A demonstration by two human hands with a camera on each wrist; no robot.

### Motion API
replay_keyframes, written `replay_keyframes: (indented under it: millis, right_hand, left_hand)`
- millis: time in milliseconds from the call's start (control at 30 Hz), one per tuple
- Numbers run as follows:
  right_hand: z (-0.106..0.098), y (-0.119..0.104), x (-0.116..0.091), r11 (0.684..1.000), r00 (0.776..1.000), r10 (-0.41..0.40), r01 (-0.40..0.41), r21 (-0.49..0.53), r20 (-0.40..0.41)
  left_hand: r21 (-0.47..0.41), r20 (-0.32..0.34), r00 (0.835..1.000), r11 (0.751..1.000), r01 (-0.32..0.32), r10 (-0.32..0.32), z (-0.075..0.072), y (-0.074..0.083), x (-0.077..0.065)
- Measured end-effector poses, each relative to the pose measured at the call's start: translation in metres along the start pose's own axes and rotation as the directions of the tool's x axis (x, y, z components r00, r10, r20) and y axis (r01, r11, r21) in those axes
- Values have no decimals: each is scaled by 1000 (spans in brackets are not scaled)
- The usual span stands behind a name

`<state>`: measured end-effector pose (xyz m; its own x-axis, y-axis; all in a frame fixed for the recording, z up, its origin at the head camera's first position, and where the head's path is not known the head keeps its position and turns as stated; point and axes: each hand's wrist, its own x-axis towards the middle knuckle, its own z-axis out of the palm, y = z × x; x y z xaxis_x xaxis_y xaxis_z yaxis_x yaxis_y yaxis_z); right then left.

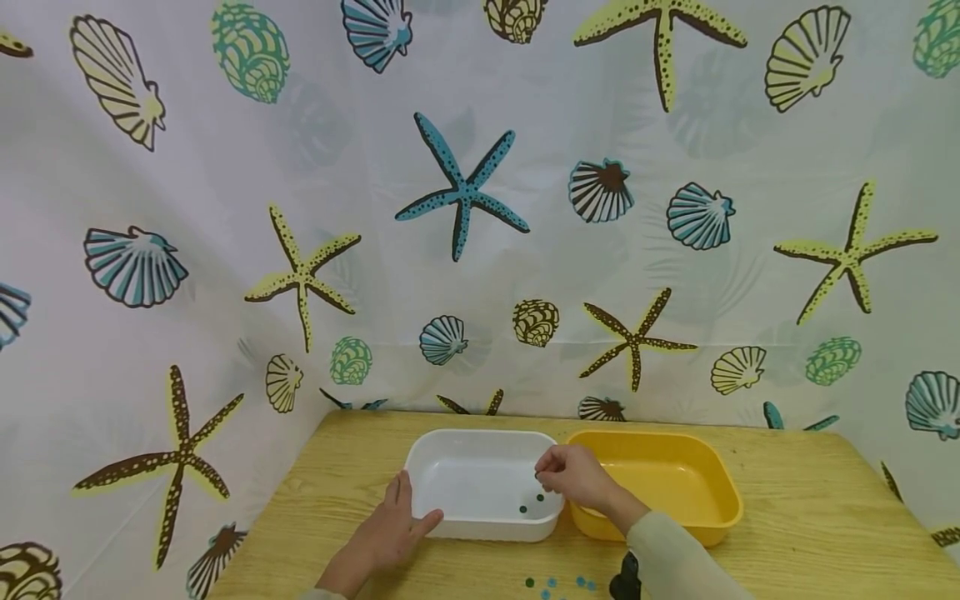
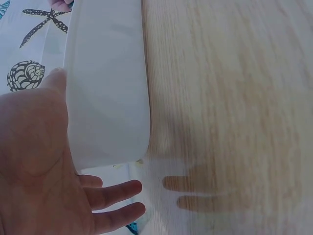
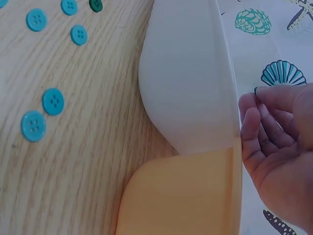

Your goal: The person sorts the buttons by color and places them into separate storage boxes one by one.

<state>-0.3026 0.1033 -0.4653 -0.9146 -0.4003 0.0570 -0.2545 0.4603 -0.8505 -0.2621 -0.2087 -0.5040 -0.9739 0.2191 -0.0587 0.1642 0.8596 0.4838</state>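
Over the right end of a white plastic basin [image 1: 491, 531], my right hand [image 1: 577, 479] pinches a small dark green button [image 3: 256, 90] between thumb and fingertips. Two green buttons [image 1: 522, 509] lie on the basin floor below that hand. At the basin's front left corner is my left hand [image 1: 386, 525], its thumb against the rim and its fingers extended along the end wall. The left wrist view shows those fingers [image 2: 115, 194] straight and spread beside the corner, holding no button.
A yellow basin [image 1: 731, 504] stands against the white one on the right, under my right forearm. Several blue buttons [image 3: 36, 19] and a green button on the table [image 3: 96, 5] lie in front of the basins. A shell-print curtain [image 1: 510, 275] hangs behind the wooden table [image 1: 795, 517].
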Motion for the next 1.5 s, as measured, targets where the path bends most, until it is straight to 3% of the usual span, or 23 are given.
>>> replay_keyframes:
  millis: [733, 1500]
  right_hand:
    - [2, 4, 21, 995, 994, 90, -92, -35, -56]
    - [1, 1, 21, 998, 999, 39, -40, -51, -18]
  left_hand:
    - [-10, 18, 1000, 1000, 12, -11, -3, 2, -2]
    - [-8, 19, 1000, 1000, 18, -18, -4, 3, -2]
